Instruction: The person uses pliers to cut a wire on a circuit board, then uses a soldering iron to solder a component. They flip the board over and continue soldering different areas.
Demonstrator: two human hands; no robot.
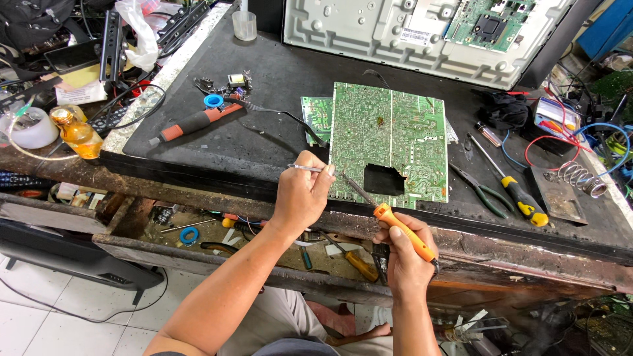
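A large green circuit board (389,132) lies solder side up on the dark bench mat, with a square hole near its front edge. My left hand (302,192) pinches thin metal tweezers (307,169) whose tips reach the board's lower left edge. My right hand (407,257) grips an orange-handled soldering iron (395,224). Its metal tip points up and left to the same spot on the board, close beside the tweezers. A smaller green board (316,115) sticks out from under the large board's left side.
A red and black screwdriver (194,122), blue tape ring (213,101) and black cable lie left of the board. Pliers (481,191), a yellow screwdriver (514,191) and a coiled iron stand (577,177) lie right. A grey screen back panel (369,33) stands behind. An amber bottle (76,132) sits far left.
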